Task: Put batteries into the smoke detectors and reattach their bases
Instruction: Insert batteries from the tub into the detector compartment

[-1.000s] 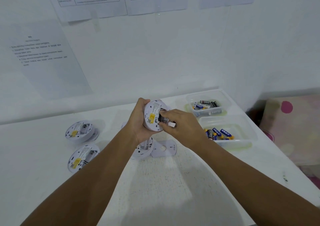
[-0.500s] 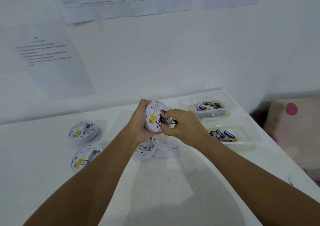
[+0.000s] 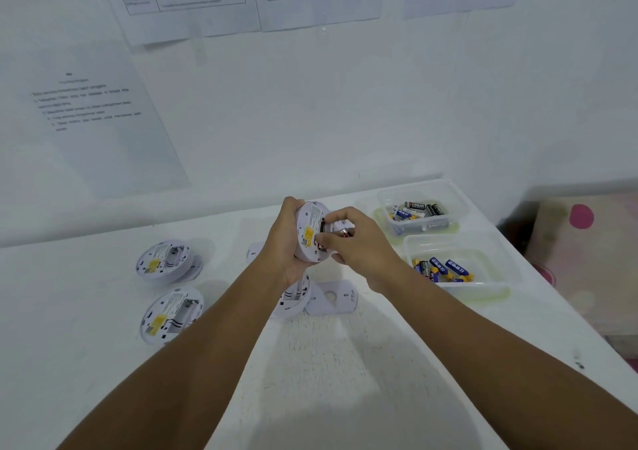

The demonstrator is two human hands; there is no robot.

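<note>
My left hand [image 3: 288,242] holds a round white smoke detector [image 3: 310,234] upright above the table, its back with a yellow label facing me. My right hand [image 3: 359,246] pinches a battery [image 3: 345,232] at the detector's open battery slot. Two more detectors lie back-up at the left, one farther [image 3: 164,259] and one nearer [image 3: 171,313]. Another detector [image 3: 293,299] and a loose white base [image 3: 331,297] lie under my hands. Batteries fill a far clear tub [image 3: 419,213] and a near clear tub [image 3: 445,270] at the right.
The white table [image 3: 328,363] ends at a wall with printed sheets taped to it. Its right edge runs diagonally past the tubs. Beyond that edge lies a pale fabric with pink dots [image 3: 583,259].
My right hand has shifted slightly right at the slot, and the battery's end now shows between its fingers. The camera tilted a little downward.
</note>
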